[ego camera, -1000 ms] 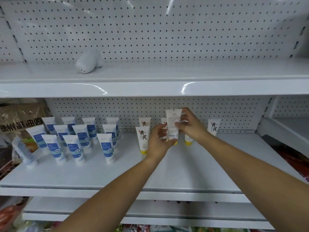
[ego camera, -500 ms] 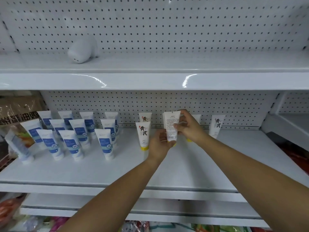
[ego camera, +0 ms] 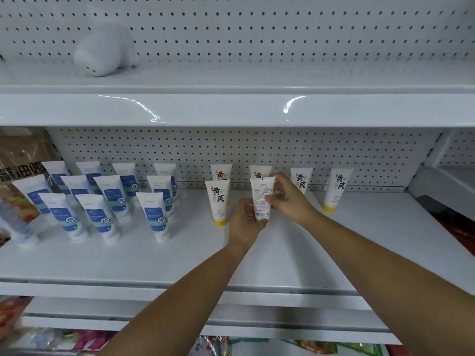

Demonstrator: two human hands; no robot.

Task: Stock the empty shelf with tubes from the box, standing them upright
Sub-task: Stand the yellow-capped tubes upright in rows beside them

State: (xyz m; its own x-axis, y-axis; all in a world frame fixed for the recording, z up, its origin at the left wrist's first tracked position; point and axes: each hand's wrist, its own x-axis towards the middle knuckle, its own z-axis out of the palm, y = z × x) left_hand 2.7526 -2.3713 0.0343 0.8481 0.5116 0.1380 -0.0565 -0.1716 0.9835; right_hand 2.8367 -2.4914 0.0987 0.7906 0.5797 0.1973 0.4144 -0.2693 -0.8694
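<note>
Held tube (ego camera: 262, 199): white with a yellow cap, centre of the frame, upright with the cap down. Its printed back and barcode face the camera.
Left hand (ego camera: 244, 220): fingers curled round the tube's lower end at the cap, which they largely cover. Whether the cap touches the shelf cannot be told.
Right hand (ego camera: 289, 199): thumb and fingers pinch the tube's right edge at mid-height.
Middle shelf (ego camera: 180, 255): white metal, spanning the frame; the tube is held over its centre, near the back.
Front tube (ego camera: 217, 201): same kind, yellow cap down, just left of the held tube and apart from it, brush-lettered front showing.
Back row (ego camera: 337, 188): four matching tubes upright along the rear wall. One stands directly behind the held tube and one is partly hidden by the right hand.
Blue-label tubes (ego camera: 156, 214): a cluster in staggered rows, left half of the shelf, standing cap down.
Pegboard (ego camera: 257, 34): white perforated backing behind both levels.
Top shelf (ego camera: 231, 109): glossy front lip across the upper frame.
White rounded object (ego camera: 105, 55): lying on the top shelf, upper left.
Printed bag (ego camera: 23, 160): brown with dark lettering, at the left edge beside the blue-label tubes.
Bottom edge: colourful packets, blurred.
</note>
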